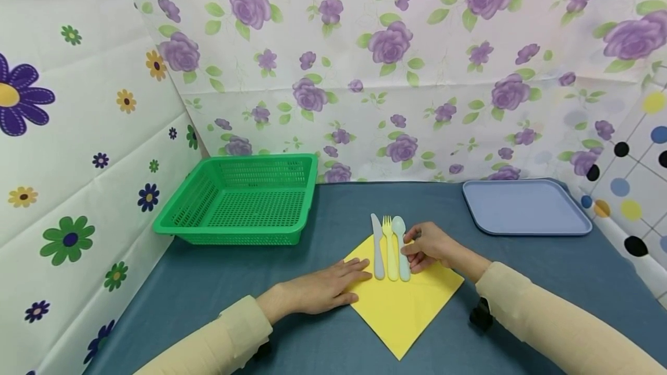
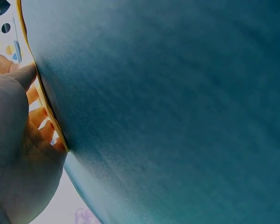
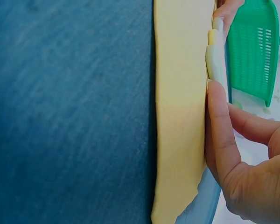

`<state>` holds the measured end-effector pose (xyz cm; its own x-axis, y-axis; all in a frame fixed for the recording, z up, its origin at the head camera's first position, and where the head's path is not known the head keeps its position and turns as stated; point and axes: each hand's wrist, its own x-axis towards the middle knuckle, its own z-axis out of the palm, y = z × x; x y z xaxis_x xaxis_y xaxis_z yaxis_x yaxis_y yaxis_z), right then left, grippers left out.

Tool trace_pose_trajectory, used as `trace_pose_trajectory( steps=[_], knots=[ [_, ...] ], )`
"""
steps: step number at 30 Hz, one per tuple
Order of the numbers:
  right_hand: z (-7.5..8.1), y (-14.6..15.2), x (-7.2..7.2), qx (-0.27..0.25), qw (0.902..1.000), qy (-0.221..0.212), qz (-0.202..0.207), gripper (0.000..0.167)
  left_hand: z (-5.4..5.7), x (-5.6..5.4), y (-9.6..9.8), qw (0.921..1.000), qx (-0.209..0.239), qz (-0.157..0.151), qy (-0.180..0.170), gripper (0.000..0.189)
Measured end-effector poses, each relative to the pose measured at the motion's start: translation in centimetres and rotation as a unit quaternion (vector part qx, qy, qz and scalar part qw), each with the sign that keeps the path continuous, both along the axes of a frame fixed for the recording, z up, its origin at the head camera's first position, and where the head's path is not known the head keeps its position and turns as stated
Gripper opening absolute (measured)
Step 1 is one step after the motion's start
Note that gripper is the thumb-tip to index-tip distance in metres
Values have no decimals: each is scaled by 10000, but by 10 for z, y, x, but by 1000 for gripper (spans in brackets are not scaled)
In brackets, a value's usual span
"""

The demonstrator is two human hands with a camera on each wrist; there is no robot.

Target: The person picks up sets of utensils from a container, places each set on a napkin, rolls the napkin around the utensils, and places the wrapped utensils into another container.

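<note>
"Spoon point(image 1: 399, 236), pale green, bowl pointing away from the person: where exactly does it lie?"

"At the right end of a row of three, on a yellow napkin point(image 1: 398, 317) turned cornerwise. The yellow fork point(image 1: 391, 250) is just beside it, and then the pale grey knife point(image 1: 378, 250). Their upper ends reach past the napkin's upper edge."

"And the right hand point(image 1: 432, 245)?"

"From where I'm standing, it has the spoon's handle pinched between bent fingers and thumb."

"Is the left hand point(image 1: 325, 288) gripping anything too?"

"No, it's relaxed and palm down, fingers spread out over the napkin's left side, near the knife. The thumb lies along the edge."

"What's around them?"

"Blue cloth point(image 1: 307, 343) under everything. Beyond the left hand, toward the back, sits a green basket point(image 1: 234, 230) with slotted sides; at the far right lies a pale blue tray point(image 1: 526, 207), well apart from the cutlery."

"And behind that?"

"A white hanging point(image 1: 323, 45) printed with purple roses and green leaves. Cream sleeves point(image 1: 563, 323) cover both forearms."
</note>
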<state>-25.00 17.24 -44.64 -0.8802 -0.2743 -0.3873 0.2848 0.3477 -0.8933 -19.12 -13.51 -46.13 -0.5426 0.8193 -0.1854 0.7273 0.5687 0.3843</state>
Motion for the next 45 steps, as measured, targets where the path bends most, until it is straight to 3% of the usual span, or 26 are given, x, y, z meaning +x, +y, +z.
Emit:
trace_pose_trajectory(
  steps=[45],
  knots=[
    [1,-1,4,-19,10000,-53,0,30,2,1,1,10000,-18,-3,47,56]
  ],
)
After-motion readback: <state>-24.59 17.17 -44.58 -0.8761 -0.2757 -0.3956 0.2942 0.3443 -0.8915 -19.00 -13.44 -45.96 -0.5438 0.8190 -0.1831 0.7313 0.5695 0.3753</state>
